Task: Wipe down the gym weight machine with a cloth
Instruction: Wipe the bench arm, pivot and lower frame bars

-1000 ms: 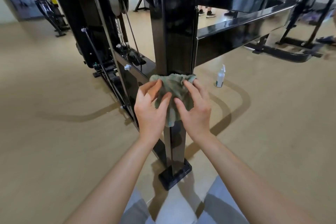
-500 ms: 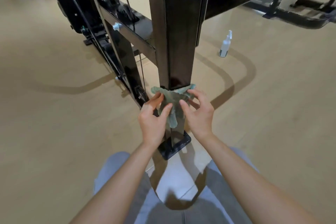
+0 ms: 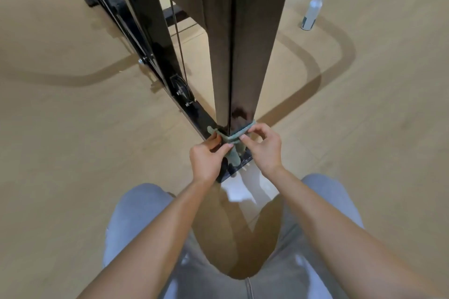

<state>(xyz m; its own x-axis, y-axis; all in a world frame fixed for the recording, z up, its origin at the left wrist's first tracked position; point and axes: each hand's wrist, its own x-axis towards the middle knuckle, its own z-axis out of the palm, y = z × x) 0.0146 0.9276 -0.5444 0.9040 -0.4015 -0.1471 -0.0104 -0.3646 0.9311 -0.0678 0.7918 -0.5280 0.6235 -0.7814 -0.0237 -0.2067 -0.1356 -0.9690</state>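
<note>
At the foot of the black upright post point(image 3: 240, 56), just above its base plate point(image 3: 232, 171), the green cloth point(image 3: 230, 138) is drawn round the post as a tight band. Left hand point(image 3: 207, 160) pinches one end between thumb and fingers. Right hand point(image 3: 263, 150) pinches the other end, its remaining fingers curled.

Judgement: the wipe of this post is at its bottom end. Base plate, slanted frame point(image 3: 155, 31) and pulley point(image 3: 180, 86) probably remain; cannot tell if they are wiped.

Floor point(image 3: 73, 153): pale wood-look, with a dark curved stripe. Spray bottle point(image 3: 313, 7) stands upright, well apart, far right.
</note>
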